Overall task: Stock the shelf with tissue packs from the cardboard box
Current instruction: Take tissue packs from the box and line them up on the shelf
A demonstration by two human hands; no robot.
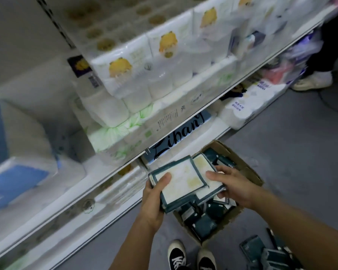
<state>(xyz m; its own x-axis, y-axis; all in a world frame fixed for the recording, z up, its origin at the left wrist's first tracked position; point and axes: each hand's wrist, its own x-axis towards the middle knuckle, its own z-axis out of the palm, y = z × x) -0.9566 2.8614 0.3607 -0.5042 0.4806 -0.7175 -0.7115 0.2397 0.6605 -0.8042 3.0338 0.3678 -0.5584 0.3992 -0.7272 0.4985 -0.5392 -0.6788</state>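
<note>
**Nearly there: tissue packs lifted from box toward the shelf**

Meanwhile, at the far left, the white metal shelf (113, 173) carries soft plastic-wrapped bundles: blue-and-white ones on the left, then glossy white rolls printed with a yellow cartoon figure (119, 67), stacked so that their fronts face the aisle. A navy carton with large script lettering (180, 131) lies flat on the lowest tier, just behind the shelf edge.

Further right, a person's left hand (154, 193) grips a flat, square tissue pack (179, 182) by its near corner, thumb on the pale face and fingers curled under the dark teal border. The right hand (230, 187) steadies a second pack, partly tucked beneath the first, with fingers wrapped around its right edge. Both packs are held together above the box, likely so they can be carried across in one trip.

Below them, the brown cardboard box (248, 172) sits on the grey floor against the shelf base, its flaps open and teal packs jumbled inside. More loose packs (261, 254) lie scattered on the floor at lower right.
</note>
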